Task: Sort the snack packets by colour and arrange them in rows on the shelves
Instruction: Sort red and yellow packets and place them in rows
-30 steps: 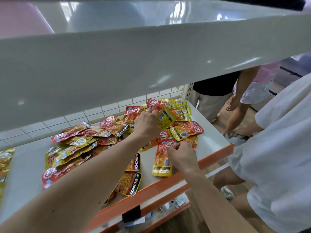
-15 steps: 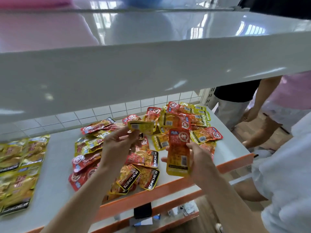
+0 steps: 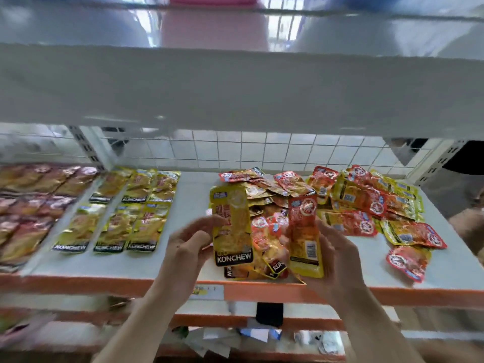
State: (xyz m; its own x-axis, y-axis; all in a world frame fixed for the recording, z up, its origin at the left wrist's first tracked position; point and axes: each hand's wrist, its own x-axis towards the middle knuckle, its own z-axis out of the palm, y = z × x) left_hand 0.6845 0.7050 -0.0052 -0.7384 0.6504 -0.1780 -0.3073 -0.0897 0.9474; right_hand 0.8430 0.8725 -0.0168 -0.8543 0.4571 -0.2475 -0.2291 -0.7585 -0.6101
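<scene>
My left hand [image 3: 187,242] holds a yellow KONCHEW packet [image 3: 231,226] upright above the shelf's front edge. My right hand [image 3: 337,254] grips a red-and-yellow packet [image 3: 305,237], its barcode side facing me. Behind and between the two lies a loose heap of mixed red and yellow packets [image 3: 353,200] on the white shelf [image 3: 188,203]. To the left, yellow packets [image 3: 131,210] lie in neat rows. Further left, on the neighbouring shelf, darker red-brown packets [image 3: 28,203] are laid out in rows.
A white upper shelf [image 3: 235,85] hangs low over the work area. The shelf has an orange front lip [image 3: 262,290]. A lower shelf [image 3: 262,336] holds papers and a black object. Another person's hand [image 3: 466,226] shows at the far right.
The view has swung left, showing the sorted rows. Both hands lifted their packets off the heap and drew them toward the front edge, the left one now upright.
</scene>
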